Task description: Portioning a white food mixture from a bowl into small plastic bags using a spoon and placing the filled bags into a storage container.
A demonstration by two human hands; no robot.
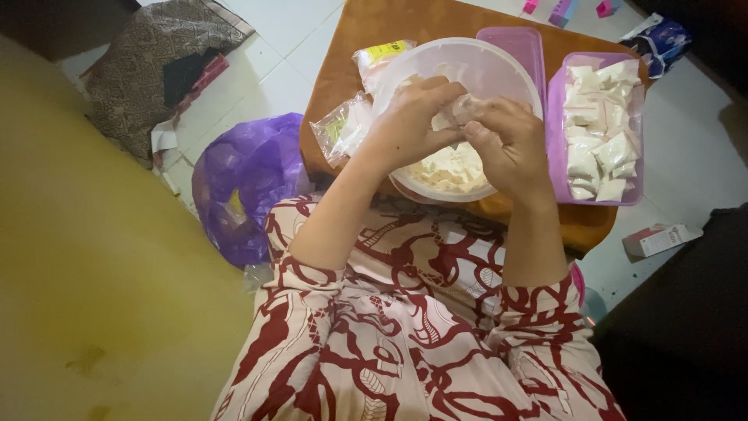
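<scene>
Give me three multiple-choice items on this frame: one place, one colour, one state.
1. Where is the purple tray of white packets?
A. right of the round tub
B. on the floor
C. inside the tub

2. What colour is the plastic bag on the floor?
A. green
B. purple
C. red

3. How are the left hand and right hand?
A. flat on the table
B. apart at the sides
C. together over the tub, pinching a small clear packet

Key: 1 A, tray sits beside the tub; 2 B, purple shows; 3 C, fingers meet on the packet.
</scene>
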